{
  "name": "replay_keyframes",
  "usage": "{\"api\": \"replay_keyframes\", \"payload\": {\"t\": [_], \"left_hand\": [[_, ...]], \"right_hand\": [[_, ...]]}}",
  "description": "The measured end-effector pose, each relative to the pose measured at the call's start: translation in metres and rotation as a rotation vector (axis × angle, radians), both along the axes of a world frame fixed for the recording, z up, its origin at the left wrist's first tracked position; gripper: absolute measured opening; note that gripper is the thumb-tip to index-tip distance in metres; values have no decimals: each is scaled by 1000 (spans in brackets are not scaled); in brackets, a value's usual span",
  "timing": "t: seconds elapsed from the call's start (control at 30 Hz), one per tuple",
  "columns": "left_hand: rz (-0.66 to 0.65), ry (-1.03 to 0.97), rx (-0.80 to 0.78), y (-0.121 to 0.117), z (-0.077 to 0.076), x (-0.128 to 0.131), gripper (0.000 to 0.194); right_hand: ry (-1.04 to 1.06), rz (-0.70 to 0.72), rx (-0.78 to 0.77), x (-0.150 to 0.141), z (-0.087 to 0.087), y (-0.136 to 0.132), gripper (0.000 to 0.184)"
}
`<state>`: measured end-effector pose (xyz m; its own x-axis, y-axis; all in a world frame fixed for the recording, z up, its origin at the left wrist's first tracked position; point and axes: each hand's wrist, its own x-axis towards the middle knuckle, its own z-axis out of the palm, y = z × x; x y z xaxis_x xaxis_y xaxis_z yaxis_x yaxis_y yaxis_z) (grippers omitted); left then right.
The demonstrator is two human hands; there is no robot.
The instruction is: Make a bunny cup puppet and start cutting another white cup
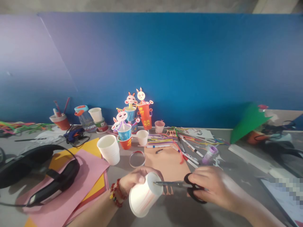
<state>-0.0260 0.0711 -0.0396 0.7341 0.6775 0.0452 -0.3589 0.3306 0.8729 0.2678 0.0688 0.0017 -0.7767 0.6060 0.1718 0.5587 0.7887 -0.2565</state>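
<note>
My left hand (pixel 136 179) grips a white paper cup (pixel 142 198) tipped on its side, its round base turned toward the right. A beaded bracelet circles the left wrist. In my right hand (pixel 205 186) is a pair of scissors (pixel 174 183) with black handles, fingers through the loops. The blades lie together and their tip meets the cup's base; whether it has gone through I cannot tell. Beneath the hands lies a tan paper sheet (pixel 165 160). Behind the left hand stand stacked white paper cups (pixel 109 149) and a roll of tape (pixel 137 159).
Red and blue cups with rabbit-faced paper figures (pixel 124 132) stand near the blue partition (pixel 180 69). Markers (pixel 193 146) and coloured sticks lie at the back. Black headphones (pixel 59 176) rest on pink paper (pixel 90 173) at left. Green paper (pixel 248 121) leans at right.
</note>
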Motion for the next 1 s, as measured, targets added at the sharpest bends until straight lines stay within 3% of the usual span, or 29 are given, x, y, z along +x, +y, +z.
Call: {"api": "replay_keyframes", "payload": {"t": [0.1,0.27,0.4,0.5,0.7,0.8,1.0], "left_hand": [[-7,-12,1,1,0,0,47],[-26,-21,28,5,-3,-1,48],[-46,-38,44,8,-5,-1,54],[-51,-66,70,9,-7,0,53],[-39,-44,263,6,-2,4,52],[33,-32,321,2,3,7,51],[204,50,453,-4,1,10,55]], "right_hand": [[41,-46,-46,2,-2,0,21],[201,-317,-293,5,-10,2,27],[23,-483,-210,8,-14,-2,31],[-41,-515,-250,11,-17,-7,29],[118,-476,-394,8,-17,-23,34],[105,-428,-278,9,-14,-31,36],[10,-273,226,24,-6,-40,19]]}}
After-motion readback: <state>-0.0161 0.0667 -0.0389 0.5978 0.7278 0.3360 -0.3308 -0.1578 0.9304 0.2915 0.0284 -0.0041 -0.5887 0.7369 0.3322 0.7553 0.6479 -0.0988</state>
